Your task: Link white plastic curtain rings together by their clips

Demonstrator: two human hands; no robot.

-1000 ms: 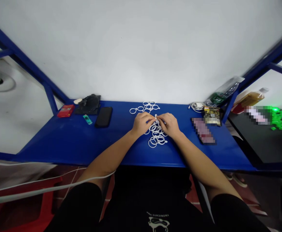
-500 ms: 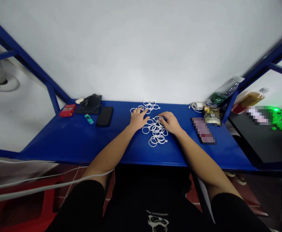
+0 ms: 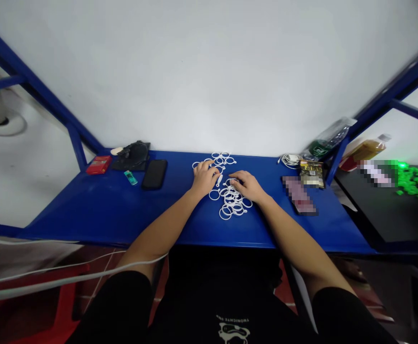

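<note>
1. Both hands have parted since a second ago, when their fingers met over the near pile; now the left hand [image 3: 204, 179] lies farther left, by the far group of rings [image 3: 224, 159], and the right hand [image 3: 249, 186] rests at the top of the near pile of rings [image 3: 234, 200].
2. Every ring is white, thin and round, with a small knob on its rim; the surface looks smooth, like plastic. The near pile overlaps in a tangle on the blue table [image 3: 123, 215], while the far group lies looser, near the wall [image 3: 209, 86].
3. One ring [image 3: 219, 180] shows almost edge-on, just beside the left thumb.
4. Left fingers are spread, the thumb apart from them; I cannot tell whether they grip that ring. Right fingers bend over the upper rings; I cannot tell if they pinch one.
5. Writing: pale lettering on the black shirt [image 3: 219, 286] appears upside down, too small to read surely. The bottle [image 3: 327, 142] has a green label, and the pouch [image 3: 311, 172] bears yellowish print; neither is legible.
6. At left lie a red box [image 3: 99, 165], a dark phone [image 3: 154, 174] and a crumpled black bag [image 3: 136, 150].
</note>
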